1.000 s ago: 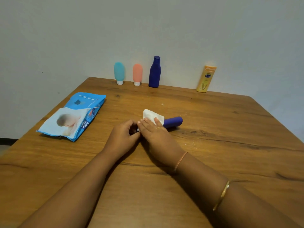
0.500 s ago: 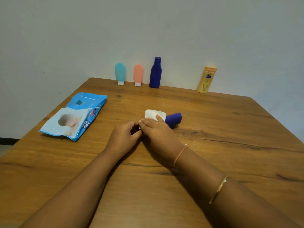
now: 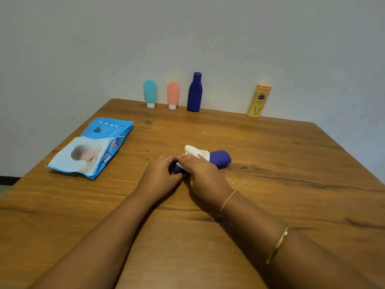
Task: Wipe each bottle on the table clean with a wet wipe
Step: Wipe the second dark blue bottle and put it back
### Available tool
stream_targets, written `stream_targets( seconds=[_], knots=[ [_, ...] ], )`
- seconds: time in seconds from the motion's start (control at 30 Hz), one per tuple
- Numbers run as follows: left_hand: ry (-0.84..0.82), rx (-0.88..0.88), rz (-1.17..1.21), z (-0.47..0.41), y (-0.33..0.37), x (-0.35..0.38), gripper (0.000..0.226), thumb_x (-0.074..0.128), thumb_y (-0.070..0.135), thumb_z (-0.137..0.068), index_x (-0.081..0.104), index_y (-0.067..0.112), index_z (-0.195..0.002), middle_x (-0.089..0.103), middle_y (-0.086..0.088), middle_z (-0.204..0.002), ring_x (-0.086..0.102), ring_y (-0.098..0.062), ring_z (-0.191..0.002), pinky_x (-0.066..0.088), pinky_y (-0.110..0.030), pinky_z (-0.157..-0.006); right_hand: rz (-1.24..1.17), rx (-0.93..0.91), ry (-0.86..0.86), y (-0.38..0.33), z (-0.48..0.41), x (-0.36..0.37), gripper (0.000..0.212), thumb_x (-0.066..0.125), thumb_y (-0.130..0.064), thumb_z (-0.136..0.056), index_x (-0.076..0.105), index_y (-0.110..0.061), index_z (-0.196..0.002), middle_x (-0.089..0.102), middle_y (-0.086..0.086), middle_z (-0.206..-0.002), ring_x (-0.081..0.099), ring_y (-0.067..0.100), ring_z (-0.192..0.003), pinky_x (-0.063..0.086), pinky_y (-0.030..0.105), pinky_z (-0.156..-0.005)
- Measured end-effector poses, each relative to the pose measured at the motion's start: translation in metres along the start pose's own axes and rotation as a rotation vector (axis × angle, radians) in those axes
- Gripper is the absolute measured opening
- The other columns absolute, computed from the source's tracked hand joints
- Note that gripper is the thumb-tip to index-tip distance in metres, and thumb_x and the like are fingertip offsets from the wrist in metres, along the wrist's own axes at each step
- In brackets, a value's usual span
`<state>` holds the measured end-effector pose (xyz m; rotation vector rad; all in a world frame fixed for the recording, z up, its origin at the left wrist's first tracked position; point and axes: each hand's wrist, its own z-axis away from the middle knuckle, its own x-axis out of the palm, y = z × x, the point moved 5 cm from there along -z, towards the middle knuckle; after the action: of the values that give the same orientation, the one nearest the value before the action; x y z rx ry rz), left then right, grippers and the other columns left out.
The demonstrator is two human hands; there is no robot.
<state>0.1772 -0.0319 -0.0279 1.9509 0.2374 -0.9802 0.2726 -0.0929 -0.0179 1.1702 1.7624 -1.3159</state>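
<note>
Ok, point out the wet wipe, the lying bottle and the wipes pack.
wet wipe [image 3: 195, 152]: head view, exposed white fold.
lying blue bottle [image 3: 221, 157]: head view, bare far end.
wipes pack [image 3: 108, 130]: head view, blue upper panel.

- A domestic room is suggested, most likely a corner of a home rather than a workplace.
- A wood-grain table [image 3: 270, 205] is set against a plain, pale painted wall [image 3: 187, 38].
- Along the far edge of the table, personal-care containers are stood in a row: a teal tube [image 3: 150, 92], a salmon tube [image 3: 173, 94], a dark blue bottle [image 3: 194, 92] and, further right, a yellow lotion tube [image 3: 259, 101].
- On the left of the table, a blue pack of baby wipes [image 3: 91, 147], printed with an infant's picture, is laid flat.
- At the far left, a dark skirting strip [image 3: 8, 178] is seen at the foot of the wall.
</note>
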Motion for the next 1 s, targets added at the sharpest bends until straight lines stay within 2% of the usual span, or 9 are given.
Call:
stream_targets(
  seconds=[0.1, 0.2, 0.3, 0.4, 0.5, 0.57, 0.7, 0.83, 1.0],
  knots=[
    [-0.011, 0.002, 0.025, 0.001, -0.001, -0.002, 0.033, 0.073, 0.025, -0.076, 0.065, 0.024, -0.108, 0.061, 0.01, -0.094, 0.051, -0.005, -0.084, 0.034, -0.008, -0.062, -0.092, 0.035, -0.01, 0.009, -0.001, -0.006, 0.039, 0.049, -0.009, -0.093, 0.052, -0.016, -0.131, 0.048, 0.006, -0.139, 0.038, 0.017, -0.132, 0.02, 0.016, -0.105],
    [-0.021, -0.02, -0.014, -0.001, -0.004, 0.0, 0.038, 0.076, 0.027, -0.074, 0.063, 0.024, -0.11, 0.056, 0.013, -0.096, 0.051, -0.007, -0.091, 0.034, -0.015, -0.071, -0.223, 0.258, 0.071, 0.048, 0.0, -0.021, 0.032, 0.048, -0.016, -0.095, 0.059, -0.018, -0.125, 0.045, 0.008, -0.142, 0.039, 0.018, -0.131, 0.022, 0.005, -0.099],
    [-0.018, -0.023, -0.023, -0.002, -0.004, 0.003, 0.04, 0.077, 0.026, -0.073, 0.062, 0.024, -0.109, 0.054, 0.014, -0.099, 0.049, -0.004, -0.091, 0.033, -0.007, -0.07, -0.124, 0.375, 0.039, 0.07, -0.005, -0.03, 0.033, 0.045, -0.011, -0.095, 0.059, -0.015, -0.125, 0.054, 0.009, -0.134, 0.043, 0.024, -0.128, 0.031, 0.023, -0.103],
    [0.004, 0.005, -0.013, -0.002, -0.003, 0.004, 0.038, 0.079, 0.021, -0.07, 0.063, 0.021, -0.104, 0.056, 0.01, -0.099, 0.05, -0.005, -0.088, 0.036, -0.006, -0.07, -0.068, 0.286, 0.03, 0.047, -0.008, -0.022, 0.036, 0.045, -0.006, -0.092, 0.058, -0.015, -0.125, 0.06, 0.008, -0.125, 0.048, 0.025, -0.121, 0.031, 0.029, -0.103],
    [0.028, 0.018, 0.014, 0.001, -0.001, 0.001, 0.033, 0.079, 0.017, -0.068, 0.061, 0.02, -0.096, 0.057, 0.007, -0.097, 0.055, -0.011, -0.088, 0.046, -0.024, -0.076, -0.055, 0.089, 0.018, 0.01, -0.005, -0.003, 0.037, 0.046, -0.003, -0.089, 0.057, -0.009, -0.125, 0.06, 0.008, -0.126, 0.049, 0.023, -0.12, 0.024, 0.025, -0.106],
    [0.031, 0.035, 0.018, 0.002, 0.0, -0.001, 0.033, 0.08, 0.016, -0.068, 0.061, 0.02, -0.094, 0.056, 0.006, -0.095, 0.055, -0.012, -0.088, 0.048, -0.028, -0.077, -0.068, 0.06, 0.024, 0.011, -0.007, -0.005, 0.036, 0.046, -0.006, -0.091, 0.057, -0.011, -0.125, 0.061, 0.007, -0.125, 0.051, 0.022, -0.118, 0.03, 0.027, -0.103],
    [0.012, 0.085, -0.022, 0.002, 0.004, -0.002, 0.034, 0.078, 0.016, -0.07, 0.061, 0.019, -0.099, 0.056, 0.006, -0.097, 0.053, -0.011, -0.092, 0.047, -0.028, -0.081, -0.065, 0.219, 0.028, 0.05, -0.015, -0.022, 0.029, 0.045, -0.018, -0.096, 0.062, -0.014, -0.119, 0.065, 0.006, -0.116, 0.057, 0.022, -0.109, 0.039, 0.027, -0.093],
    [0.031, 0.112, -0.085, 0.0, 0.007, -0.001, 0.032, 0.076, 0.016, -0.072, 0.06, 0.02, -0.098, 0.054, 0.009, -0.095, 0.05, -0.008, -0.091, 0.038, -0.021, -0.075, -0.011, 0.368, 0.038, 0.064, -0.02, -0.029, 0.028, 0.045, -0.012, -0.092, 0.062, -0.015, -0.114, 0.066, 0.006, -0.111, 0.057, 0.023, -0.104, 0.043, 0.032, -0.091],
    [0.092, 0.206, -0.13, 0.003, 0.008, -0.001, 0.027, 0.072, 0.007, -0.07, 0.056, 0.019, -0.089, 0.046, 0.012, -0.09, 0.041, -0.008, -0.086, 0.028, -0.018, -0.071, 0.041, 0.034, 0.077, 0.007, -0.014, -0.008, 0.024, 0.05, -0.012, -0.087, 0.062, -0.02, -0.106, 0.066, -0.001, -0.104, 0.054, 0.017, -0.1, 0.039, 0.036, -0.096]
  ],
)
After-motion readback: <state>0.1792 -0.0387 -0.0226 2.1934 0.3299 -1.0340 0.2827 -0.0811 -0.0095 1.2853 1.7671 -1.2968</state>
